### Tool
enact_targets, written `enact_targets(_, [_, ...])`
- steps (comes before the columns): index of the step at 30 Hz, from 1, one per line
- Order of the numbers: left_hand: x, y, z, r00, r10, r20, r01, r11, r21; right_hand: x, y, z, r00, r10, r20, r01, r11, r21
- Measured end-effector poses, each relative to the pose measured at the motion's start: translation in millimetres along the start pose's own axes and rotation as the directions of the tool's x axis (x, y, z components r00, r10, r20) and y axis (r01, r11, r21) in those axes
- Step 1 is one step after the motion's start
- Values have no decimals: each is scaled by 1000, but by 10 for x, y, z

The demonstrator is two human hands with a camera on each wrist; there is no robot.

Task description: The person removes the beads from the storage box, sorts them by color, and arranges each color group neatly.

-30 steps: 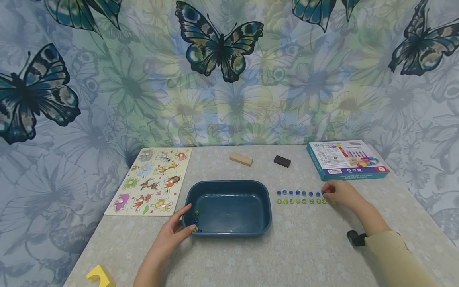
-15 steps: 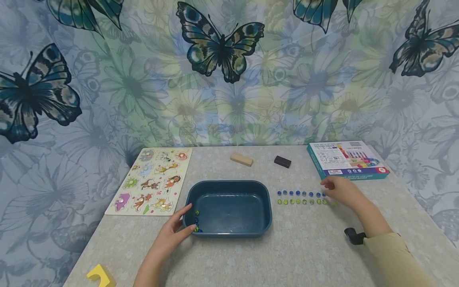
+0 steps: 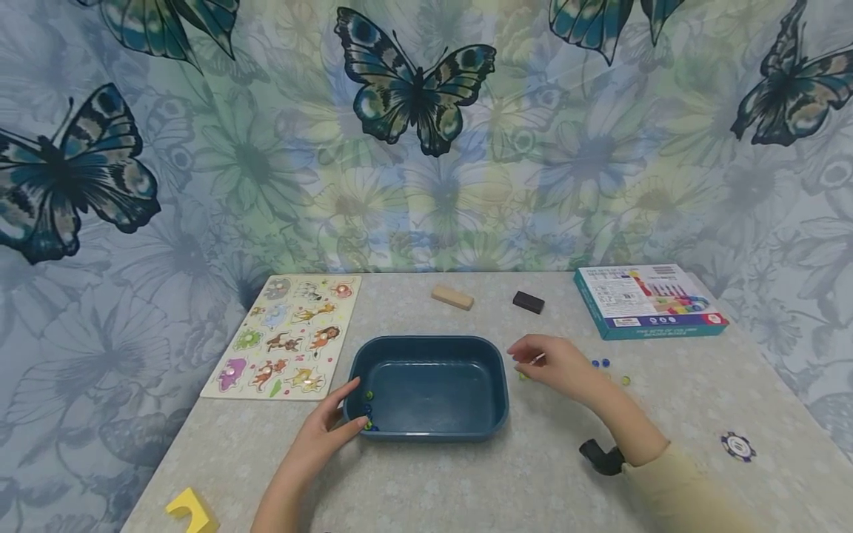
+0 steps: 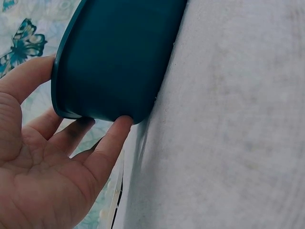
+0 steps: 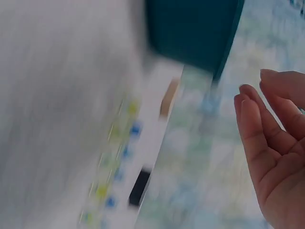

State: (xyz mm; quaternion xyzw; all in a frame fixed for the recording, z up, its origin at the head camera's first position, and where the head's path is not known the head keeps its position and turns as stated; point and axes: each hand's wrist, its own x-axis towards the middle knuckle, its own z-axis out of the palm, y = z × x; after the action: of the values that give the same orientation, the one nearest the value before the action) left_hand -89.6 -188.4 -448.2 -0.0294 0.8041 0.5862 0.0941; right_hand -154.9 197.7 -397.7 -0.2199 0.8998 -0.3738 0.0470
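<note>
A dark blue plastic basin point(image 3: 426, 433) stands mid-table with a few small blue and green beads point(image 3: 369, 407) at its left end. My left hand point(image 3: 320, 437) holds that end, thumb on the rim and other fingers along the outer wall, as the left wrist view shows. My right hand point(image 3: 556, 366) hovers just right of the basin, above the two bead rows, and hides most of them. In the right wrist view its fingers are loosely bent with a gap to the thumb; no bead shows between them. Blue beads point(image 3: 600, 363) and a green bead point(image 3: 626, 380) show beyond the wrist.
An animal puzzle board point(image 3: 283, 337) lies left of the basin. Behind are a beige block point(image 3: 452, 297) and a black block point(image 3: 529, 302). A flat game box point(image 3: 649, 300) lies back right, a poker chip point(image 3: 738, 446) right, a yellow arch block point(image 3: 193, 511) front left.
My right hand has moved left from the right end of the bead rows to their left end, near the basin. A poker chip has come into sight. The left hand stays put.
</note>
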Motion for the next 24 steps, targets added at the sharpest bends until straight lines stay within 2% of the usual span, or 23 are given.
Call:
enact_targets(4, [9,-4,10,1000,0,8,0,1000,-9,90,-254,269,993,-89,73,88,996,16])
enact_targets(7, [7,-4,6,1000,-8,7,8,1000,1,175,-383,493,983,-101,156,100,995,15])
enact_targets(12, [1,1,1,1000,-9,5,9,1000,5,307,-550,869,962,-39,270,44,999,-12])
enact_targets(16, [-1,4,5,1000,-4,9,4,1000,-14,392,-649,1112,952,-13,305,16,1000,-10])
enact_targets(24, [-6,3,-6,1000,-3,27,4,999,-36,563,-851,1395,932,16,362,-16,1000,-5])
